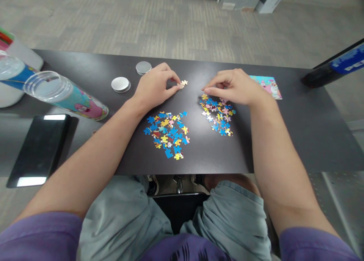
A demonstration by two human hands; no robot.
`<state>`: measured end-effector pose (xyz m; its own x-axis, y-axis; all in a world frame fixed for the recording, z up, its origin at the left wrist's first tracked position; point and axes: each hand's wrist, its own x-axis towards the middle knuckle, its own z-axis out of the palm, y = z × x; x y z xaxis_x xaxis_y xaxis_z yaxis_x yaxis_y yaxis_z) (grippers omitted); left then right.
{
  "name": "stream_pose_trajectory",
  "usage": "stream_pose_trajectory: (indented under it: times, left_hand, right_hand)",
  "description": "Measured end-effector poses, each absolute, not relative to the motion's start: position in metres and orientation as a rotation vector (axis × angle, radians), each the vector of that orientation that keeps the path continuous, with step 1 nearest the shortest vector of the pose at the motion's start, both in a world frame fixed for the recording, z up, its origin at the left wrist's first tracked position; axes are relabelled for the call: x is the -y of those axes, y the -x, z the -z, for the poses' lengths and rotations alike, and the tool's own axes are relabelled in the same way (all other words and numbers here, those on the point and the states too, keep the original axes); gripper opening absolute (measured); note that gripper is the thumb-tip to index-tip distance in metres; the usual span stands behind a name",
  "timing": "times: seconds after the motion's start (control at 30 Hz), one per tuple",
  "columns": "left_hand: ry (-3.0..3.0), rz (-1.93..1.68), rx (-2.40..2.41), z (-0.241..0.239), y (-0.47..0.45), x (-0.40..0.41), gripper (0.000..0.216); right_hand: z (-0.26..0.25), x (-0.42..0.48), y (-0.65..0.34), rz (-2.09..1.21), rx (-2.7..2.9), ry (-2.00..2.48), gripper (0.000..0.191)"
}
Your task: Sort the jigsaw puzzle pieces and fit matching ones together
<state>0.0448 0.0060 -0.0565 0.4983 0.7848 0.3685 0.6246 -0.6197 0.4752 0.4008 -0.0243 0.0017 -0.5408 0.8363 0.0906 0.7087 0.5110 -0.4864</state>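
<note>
Tube (82, 103), printed and open-mouthed, at left beside a second tube (20, 77), partly cut off; contents hard to make out from here. Left hand (156, 85) pinches pale puzzle pieces (184, 82); right hand (234, 87) has a narrow grip, whether on anything I cannot tell, beside the multicoloured right heap (218, 117). Left heap (173, 131), mostly blue, lies on dark table (218, 155).

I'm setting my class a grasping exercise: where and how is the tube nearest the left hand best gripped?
Around the middle of the tube, probably from its right: that side faces the left hand, while the other tube crowds its left. Its long, round body should suit wrapped fingers.
</note>
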Motion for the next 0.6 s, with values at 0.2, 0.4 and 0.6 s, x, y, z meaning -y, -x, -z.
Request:
stream_pose_trajectory:
  times: [0.2,0.4,0.6]
  left_hand:
    - [-2.415,-0.887,-1.042,0.051,-0.046,-0.007,0.009]
    - [-2.410,-0.811,-0.992,0.042,-0.052,0.006,0.011]
    - [-2.421,-0.785,-0.792,0.041,-0.049,0.004,0.017]
  right_hand:
    - [0.010,0.024,-0.381,-0.550,2.456,1.259,0.042]
    - [0.016,0.028,-0.364,-0.713,2.348,1.240,0.046]
    - [0.016,0.027,-0.366,-0.604,2.385,1.267,0.037]
